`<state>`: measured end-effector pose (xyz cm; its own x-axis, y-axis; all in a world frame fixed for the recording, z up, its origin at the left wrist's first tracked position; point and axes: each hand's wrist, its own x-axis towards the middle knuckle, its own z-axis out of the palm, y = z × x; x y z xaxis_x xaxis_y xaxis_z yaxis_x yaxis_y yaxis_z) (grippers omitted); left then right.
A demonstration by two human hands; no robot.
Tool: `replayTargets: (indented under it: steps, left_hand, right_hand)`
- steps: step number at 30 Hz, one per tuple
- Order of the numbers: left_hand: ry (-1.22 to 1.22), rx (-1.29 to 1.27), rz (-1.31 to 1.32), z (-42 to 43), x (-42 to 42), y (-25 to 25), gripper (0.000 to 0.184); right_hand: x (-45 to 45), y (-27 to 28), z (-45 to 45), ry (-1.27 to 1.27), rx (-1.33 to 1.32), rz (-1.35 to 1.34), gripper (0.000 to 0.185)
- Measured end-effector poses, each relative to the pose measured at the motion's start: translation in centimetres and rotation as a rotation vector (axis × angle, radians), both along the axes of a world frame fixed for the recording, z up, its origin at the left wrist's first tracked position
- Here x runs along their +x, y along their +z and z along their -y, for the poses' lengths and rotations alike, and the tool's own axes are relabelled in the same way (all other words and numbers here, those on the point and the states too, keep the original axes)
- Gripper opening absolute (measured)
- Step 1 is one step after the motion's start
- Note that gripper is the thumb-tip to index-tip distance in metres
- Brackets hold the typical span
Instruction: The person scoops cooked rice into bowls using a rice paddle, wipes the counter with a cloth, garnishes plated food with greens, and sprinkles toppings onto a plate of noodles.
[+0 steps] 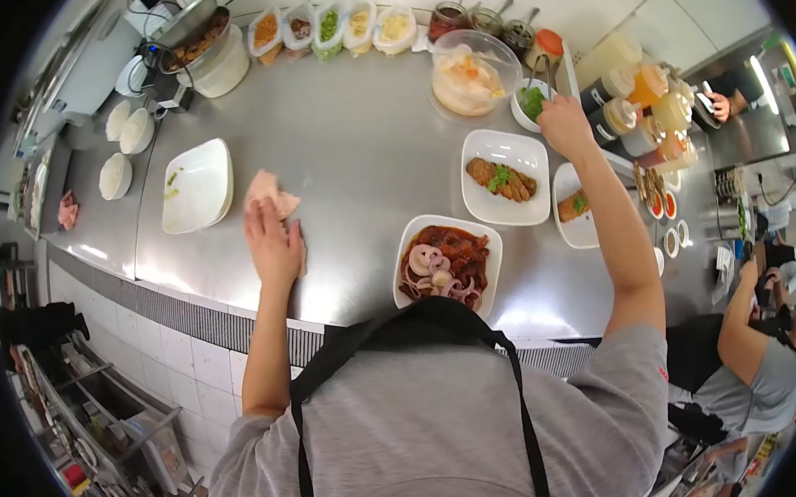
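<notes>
My left hand (pixel 272 246) is on the steel counter, closed over a pale pink cloth (pixel 273 195) with the fingers pressing it down. My right hand (pixel 566 127) grips thin metal tongs (pixel 552 77) at a small white bowl (pixel 524 118) of green herbs (pixel 532 101); their tips are hard to make out. Below that hand stand a white dish (pixel 505 213) with sliced fried meat (pixel 501 178) topped with herbs, and a second similar dish (pixel 579 233), partly hidden by my forearm. Nearer me is a dish (pixel 405 240) of saucy meat and onion rings (pixel 430 266).
Stacked white dishes (pixel 199 189) and rice bowls (pixel 115 176) stand left. Bags of chopped toppings (pixel 328 31), sauce jars (pixel 449 22) and a clear plastic tub (pixel 467 77) line the back. Squeeze bottles (pixel 650 84) crowd the right. Other people (pixel 743 357) work at far right.
</notes>
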<state>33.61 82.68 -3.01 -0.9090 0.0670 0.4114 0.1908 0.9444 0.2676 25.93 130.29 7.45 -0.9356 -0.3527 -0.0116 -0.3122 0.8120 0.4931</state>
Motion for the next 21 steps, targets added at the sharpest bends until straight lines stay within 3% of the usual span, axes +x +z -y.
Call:
replayTargets:
  steps: [8, 11, 14, 15, 17, 19, 21]
  left_hand:
    - [-0.010, 0.272, -0.164, -2.8, -14.3, -0.6, 0.030]
    - [-0.147, 0.574, -0.101, -7.2, -19.2, 0.6, 0.027]
    - [-0.219, 0.559, -0.313, -12.0, -23.9, 2.2, 0.024]
    - [-0.230, 0.563, -0.294, -12.5, -25.3, 1.5, 0.024]
    - [-0.162, 0.285, -0.132, -13.7, -27.7, -0.7, 0.022]
    - [-0.240, 0.327, -0.151, -15.7, -26.5, -1.5, 0.020]
    - [-0.367, 0.704, 0.262, -17.5, -22.9, 0.5, 0.020]
  right_hand:
    - [-0.7, 1.4, 1.8, -0.189, -0.022, -0.052, 0.010]
    - [1.4, 4.0, 3.9, -0.228, -0.147, -0.076, 0.013]
    - [4.3, 4.8, 4.9, -0.191, -0.340, -0.179, 0.021]
    - [5.5, 5.1, 5.3, -0.176, -0.415, -0.199, 0.023]
    - [8.3, 4.7, 5.3, -0.196, -0.488, -0.216, 0.025]
    - [11.1, 3.9, 4.9, -0.217, -0.638, -0.265, 0.024]
    - [13.3, 2.9, 4.6, -0.306, -0.696, -0.240, 0.021]
